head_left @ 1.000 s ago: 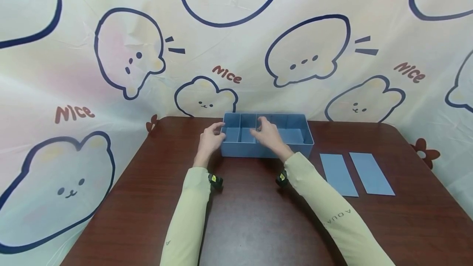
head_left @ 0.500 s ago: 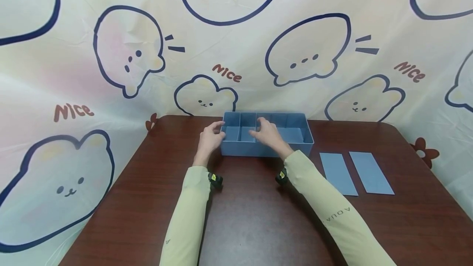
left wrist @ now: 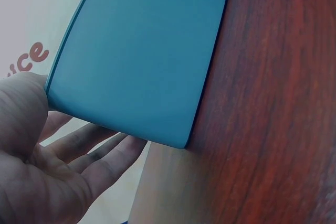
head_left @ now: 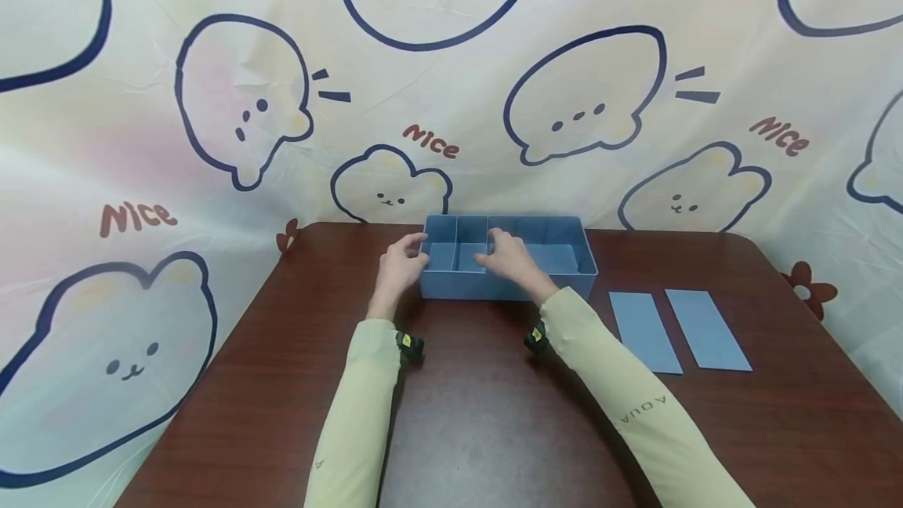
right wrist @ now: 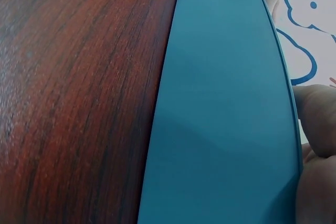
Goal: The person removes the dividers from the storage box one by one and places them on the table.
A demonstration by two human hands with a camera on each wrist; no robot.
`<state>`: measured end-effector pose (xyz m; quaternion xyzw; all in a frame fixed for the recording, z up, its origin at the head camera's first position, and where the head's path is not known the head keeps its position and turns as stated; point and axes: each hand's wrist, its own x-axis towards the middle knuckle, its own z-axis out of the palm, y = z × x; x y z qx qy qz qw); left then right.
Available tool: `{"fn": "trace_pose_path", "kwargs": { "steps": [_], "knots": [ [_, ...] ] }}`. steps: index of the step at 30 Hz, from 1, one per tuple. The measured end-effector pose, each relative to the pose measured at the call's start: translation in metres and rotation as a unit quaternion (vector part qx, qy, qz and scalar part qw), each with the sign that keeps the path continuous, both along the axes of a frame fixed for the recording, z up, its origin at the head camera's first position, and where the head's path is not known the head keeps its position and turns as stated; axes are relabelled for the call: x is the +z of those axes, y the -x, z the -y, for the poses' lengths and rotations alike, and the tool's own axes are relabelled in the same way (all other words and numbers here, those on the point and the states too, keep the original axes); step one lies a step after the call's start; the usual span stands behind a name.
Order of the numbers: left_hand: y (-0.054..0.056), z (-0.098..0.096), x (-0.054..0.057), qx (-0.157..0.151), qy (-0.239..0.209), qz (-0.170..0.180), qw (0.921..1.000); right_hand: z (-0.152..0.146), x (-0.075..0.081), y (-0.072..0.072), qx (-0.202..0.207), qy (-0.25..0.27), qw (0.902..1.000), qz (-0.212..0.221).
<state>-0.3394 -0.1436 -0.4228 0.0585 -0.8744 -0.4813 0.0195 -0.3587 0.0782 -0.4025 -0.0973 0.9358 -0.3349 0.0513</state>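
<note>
A blue open-topped box (head_left: 473,286) with upright dividers stands at the far side of the table, showing bare compartments. My left hand (head_left: 398,266) is at its left end, thumb and forefinger apart at the rim. In the left wrist view the fingers (left wrist: 107,169) reach along the outside of the end wall. My right hand (head_left: 513,259) is over the middle of the box, thumb and forefinger spread near a divider (head_left: 487,245). The right wrist view has the right fingers (right wrist: 317,116) behind the box's long front wall (right wrist: 220,103), their tips partly hidden.
Two flat blue rectangular panels (head_left: 645,332) lie side by side on the brown table (head_left: 451,429), right of the box. A cloth backdrop (head_left: 480,108) with cartoon outlines hangs right behind the table. Both wrists wear small dark cameras, and the sleeves are pale.
Both hands keep nearly the same places at the box. The whole head view shifts very slightly; box and panels stay put on the table.
</note>
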Motion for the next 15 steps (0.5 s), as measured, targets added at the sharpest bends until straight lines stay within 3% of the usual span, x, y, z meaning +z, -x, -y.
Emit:
{"fn": "trace_pose_path", "kwargs": {
  "steps": [15],
  "knots": [
    [-0.0007,-0.0002,-0.0004,-0.001,-0.001,-0.003,1.0,0.0,-0.0002,-0.0005,-0.004,-0.014,0.9997,0.019]
  ]
}}
